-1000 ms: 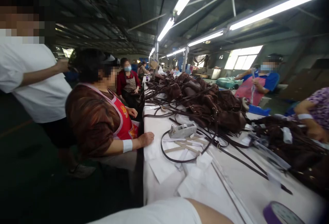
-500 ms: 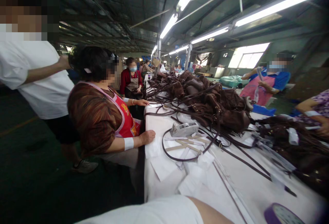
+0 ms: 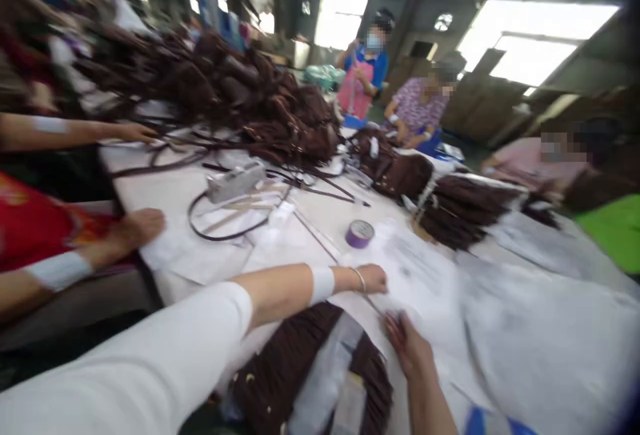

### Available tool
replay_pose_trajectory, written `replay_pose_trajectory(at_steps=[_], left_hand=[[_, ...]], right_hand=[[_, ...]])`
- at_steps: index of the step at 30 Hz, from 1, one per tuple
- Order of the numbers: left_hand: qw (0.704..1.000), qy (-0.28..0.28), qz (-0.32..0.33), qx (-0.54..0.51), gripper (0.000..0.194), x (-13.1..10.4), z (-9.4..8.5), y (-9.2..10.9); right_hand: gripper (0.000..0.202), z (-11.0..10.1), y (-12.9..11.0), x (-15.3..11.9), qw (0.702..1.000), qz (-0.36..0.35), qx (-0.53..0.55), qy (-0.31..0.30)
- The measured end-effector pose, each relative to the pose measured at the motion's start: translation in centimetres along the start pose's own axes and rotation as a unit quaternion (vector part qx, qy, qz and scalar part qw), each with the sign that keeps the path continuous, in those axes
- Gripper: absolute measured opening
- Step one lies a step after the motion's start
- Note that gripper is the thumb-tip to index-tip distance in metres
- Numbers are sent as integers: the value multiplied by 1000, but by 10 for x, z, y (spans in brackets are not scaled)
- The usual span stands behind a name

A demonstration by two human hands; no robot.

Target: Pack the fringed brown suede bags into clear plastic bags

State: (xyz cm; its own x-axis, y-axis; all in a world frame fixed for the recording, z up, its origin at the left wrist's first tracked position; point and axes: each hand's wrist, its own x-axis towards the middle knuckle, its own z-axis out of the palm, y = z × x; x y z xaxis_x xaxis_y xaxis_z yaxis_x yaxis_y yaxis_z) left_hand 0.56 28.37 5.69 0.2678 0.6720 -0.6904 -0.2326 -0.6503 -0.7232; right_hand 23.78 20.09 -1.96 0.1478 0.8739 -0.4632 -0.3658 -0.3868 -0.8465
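Note:
My left hand, with a bracelet and a white band on the forearm, is closed over white paper sheets; what it holds, if anything, is hidden. My right hand is just below and to the right, blurred, its bent fingers slightly apart and nothing visible in them. Between the hands a thin dark strip seems to run along the table. Under my left forearm lies a dark brown bag with metal fittings and pale plastic wrapping on it. A purple tape roll sits beyond my left hand.
A grey tape dispenser stands among paper strips and a looped brown strap. Heaped brown bags fill the far table, with more stacked bags at right. A co-worker's hand rests at left. Plastic sheets cover the right side.
The view has swung right and down. Both my hands and the brown bag before me have come into sight; earlier only my white sleeve and part of an arm showed.

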Motion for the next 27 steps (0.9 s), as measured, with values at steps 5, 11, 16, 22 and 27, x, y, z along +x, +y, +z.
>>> replay_pose_trajectory(at_steps=[5, 11, 16, 22, 27], left_hand=[[836, 357, 5, -417, 30, 52, -104, -6], [623, 398, 5, -674, 11, 63, -85, 12], [514, 372, -42, -772, 11, 76, -89, 10], [439, 365, -39, -820, 35, 81, -84, 9], [410, 405, -6, -817, 12, 71, -95, 8]], right_hand=[[25, -52, 5, -4, 994, 17, -9, 105], [25, -46, 9, -4, 995, -6, -18, 97], [37, -43, 4, -14, 994, -13, -49, 98], [57, -34, -3, -30, 992, -40, -98, 65], [59, -23, -20, -20, 989, -51, -121, 68]])
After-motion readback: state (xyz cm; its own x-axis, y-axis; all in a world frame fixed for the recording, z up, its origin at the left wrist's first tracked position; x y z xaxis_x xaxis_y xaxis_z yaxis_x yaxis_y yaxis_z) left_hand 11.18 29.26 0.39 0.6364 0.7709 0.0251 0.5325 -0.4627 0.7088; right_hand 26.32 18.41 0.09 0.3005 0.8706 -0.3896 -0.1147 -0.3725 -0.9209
